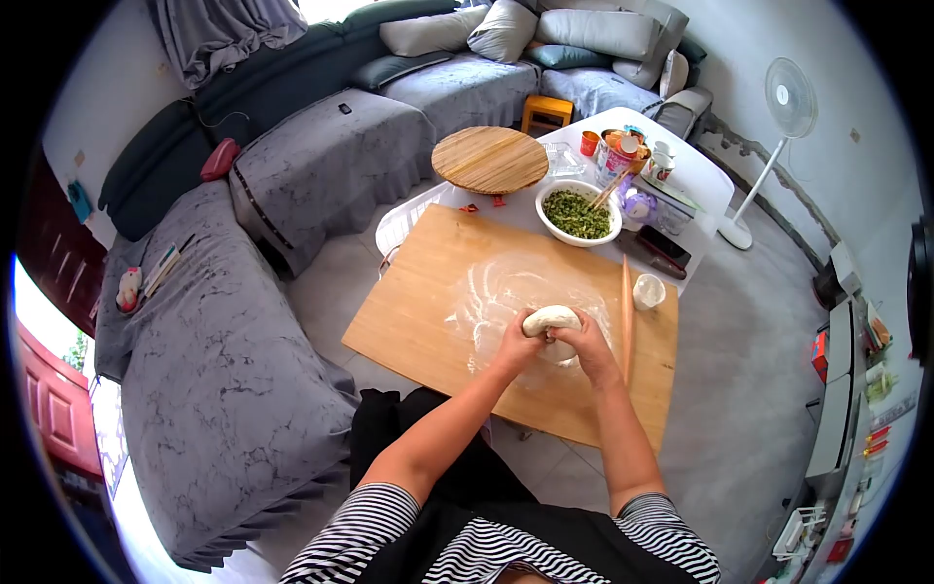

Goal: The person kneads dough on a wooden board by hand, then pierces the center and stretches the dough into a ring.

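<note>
A piece of pale dough (552,318) is held between my two hands, above a floured patch of the wooden board (418,292). My left hand (520,343) grips its left end, and my right hand (586,344) grips its right end, with fingers curled around it. The dough bends in a curved shape over my fingers. To the right of my hands lies a wooden rolling pin (628,321), and beside it stands a small white cup (649,291) on the board.
Behind the board, a white bowl (578,213) holds chopped green filling with chopsticks. A round wooden lid (489,161), a phone (664,246), a red cup (590,143) and containers sit on the white table (708,185). A fan (790,97) and grey sofas (233,389) stand around.
</note>
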